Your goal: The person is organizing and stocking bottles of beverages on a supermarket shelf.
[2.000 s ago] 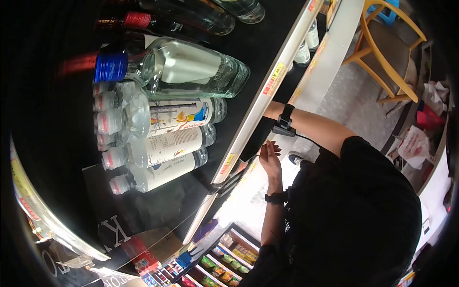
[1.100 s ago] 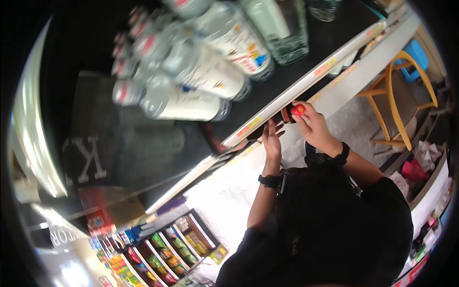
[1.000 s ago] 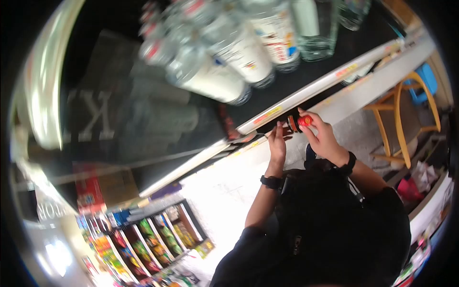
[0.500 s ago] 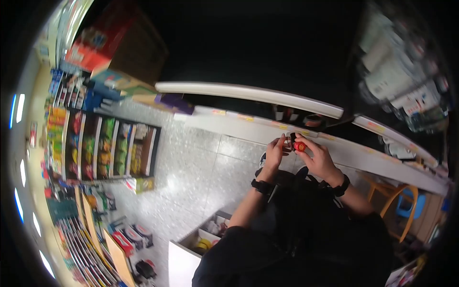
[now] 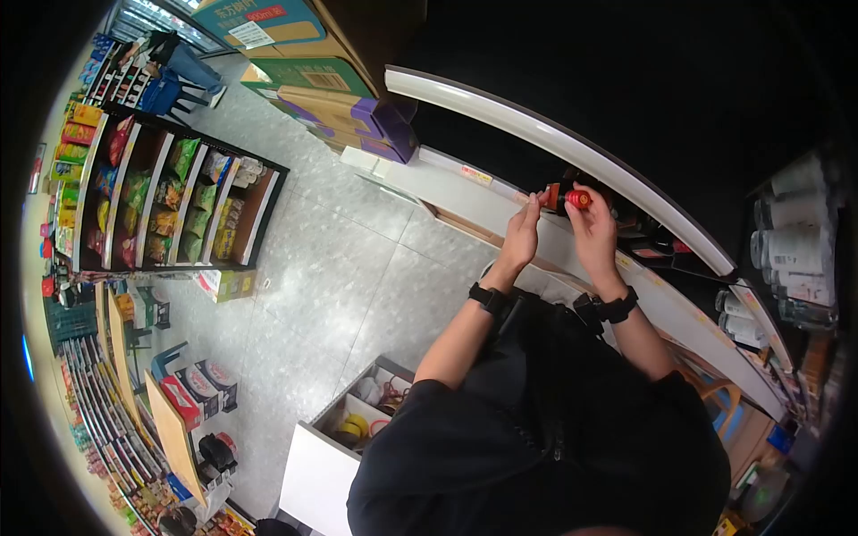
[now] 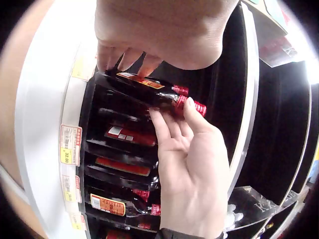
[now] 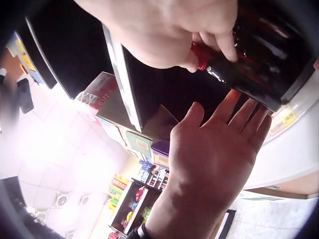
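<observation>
A dark bottle with a red cap [image 5: 577, 199] lies between the two hands at the lower shelf. My right hand [image 5: 594, 237] holds it by the capped neck. In the left wrist view, that hand [image 6: 192, 159] has its thumb on the red neck and its fingers under the bottle [image 6: 149, 85]. My left hand [image 5: 520, 237] touches the other end with extended fingers; its palm [image 7: 214, 149] faces the right wrist camera, fingertips against the glass [image 7: 244, 87]. More dark bottles [image 6: 107, 204] lie side by side below the held one.
A white shelf edge [image 5: 536, 129] runs above the hands. Stacked cartons [image 5: 313, 80] stand at upper left, and clear bottles [image 5: 795, 232] at far right. Price tags [image 6: 70, 144] line the lower shelf front. A snack rack [image 5: 170, 196] and an open drawer [image 5: 357, 420] are farther left.
The right hand, earlier reaching in at the shelf, came to hold the red-capped bottle. The head view swung away from the clear bottles; both hands now have the bottle at the dark bottles' shelf.
</observation>
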{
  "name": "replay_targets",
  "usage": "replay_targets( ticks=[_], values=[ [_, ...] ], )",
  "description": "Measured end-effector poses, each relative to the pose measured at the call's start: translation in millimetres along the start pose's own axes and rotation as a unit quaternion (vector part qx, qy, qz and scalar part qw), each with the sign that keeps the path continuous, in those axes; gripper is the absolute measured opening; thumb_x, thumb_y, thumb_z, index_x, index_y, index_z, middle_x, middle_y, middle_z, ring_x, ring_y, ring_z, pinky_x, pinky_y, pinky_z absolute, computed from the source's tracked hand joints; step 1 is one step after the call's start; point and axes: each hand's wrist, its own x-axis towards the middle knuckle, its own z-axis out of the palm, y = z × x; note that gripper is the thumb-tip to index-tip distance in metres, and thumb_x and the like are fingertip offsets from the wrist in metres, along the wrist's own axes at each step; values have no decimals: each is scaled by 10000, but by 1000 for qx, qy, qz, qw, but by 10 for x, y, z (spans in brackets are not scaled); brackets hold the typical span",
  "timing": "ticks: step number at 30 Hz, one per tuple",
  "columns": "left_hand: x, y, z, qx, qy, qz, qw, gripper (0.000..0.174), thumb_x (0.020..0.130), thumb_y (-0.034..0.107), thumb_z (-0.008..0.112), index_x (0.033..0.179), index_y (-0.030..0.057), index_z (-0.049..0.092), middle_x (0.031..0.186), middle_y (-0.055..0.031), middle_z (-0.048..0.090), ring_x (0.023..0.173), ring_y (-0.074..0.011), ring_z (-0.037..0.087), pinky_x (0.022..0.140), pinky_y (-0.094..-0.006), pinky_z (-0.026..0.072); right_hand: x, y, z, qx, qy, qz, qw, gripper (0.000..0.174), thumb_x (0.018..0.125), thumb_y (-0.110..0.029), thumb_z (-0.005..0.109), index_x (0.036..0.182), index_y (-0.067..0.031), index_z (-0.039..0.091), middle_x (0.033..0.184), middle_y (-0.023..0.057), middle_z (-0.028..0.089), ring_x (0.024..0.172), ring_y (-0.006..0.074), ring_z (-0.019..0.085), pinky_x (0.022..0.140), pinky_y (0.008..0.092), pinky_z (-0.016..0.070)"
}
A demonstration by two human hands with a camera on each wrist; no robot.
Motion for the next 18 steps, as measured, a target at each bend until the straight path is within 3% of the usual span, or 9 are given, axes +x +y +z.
replay_targets(
  ticks=[3,6,9,11,14,16,18],
  values=[
    [149,74,-18,-36,-42,16,998,682,1015,496,221,1350,-56,441,1398,-202,455,1335,-272,387,1113,-329,245,202,58,156,12,58,-21,998,305,915,-42,590,1186,77,519,1092,144,642,979,159,633,837,263,500],
    [308,67,12,24,-41,47,998,705,1013,504,184,1369,-63,404,1411,-210,436,1345,-287,375,1117,-337,239,360,66,200,-99,68,-22,993,219,909,-110,617,1043,63,621,933,131,692,895,176,669,782,280,504],
    [443,12,-12,13,-52,20,998,724,1009,512,156,1374,-67,392,1419,-214,424,1351,-299,367,1119,-346,236,475,183,224,-107,64,45,991,240,898,-36,617,1114,62,580,1038,114,662,977,153,630,877,264,481],
    [503,-6,-32,22,-56,18,998,728,1007,517,156,1367,-65,404,1406,-227,433,1344,-305,377,1111,-343,253,504,243,231,-124,70,45,989,242,889,-41,629,1109,54,593,1039,115,667,971,154,635,862,264,487],
    [574,-156,-61,-20,-82,-15,996,758,1003,534,177,1399,-97,317,1459,-229,348,1385,-295,294,1144,-346,193,508,319,244,-159,92,-9,983,241,879,-174,669,987,42,657,898,144,697,838,217,683,718,326,520],
    [599,-223,-60,8,-49,-24,998,713,1004,517,162,1346,-38,451,1368,-238,469,1323,-342,395,1089,-355,292,506,147,260,-231,91,4,969,232,865,-156,680,997,33,658,911,137,697,853,208,676,740,313,512],
    [644,-279,-58,8,-48,-20,999,718,1002,522,157,1343,-34,457,1366,-235,473,1324,-348,390,1085,-362,297,519,57,264,-301,88,19,949,229,851,-139,690,1007,25,659,925,130,697,868,200,670,763,300,504]
  ],
)
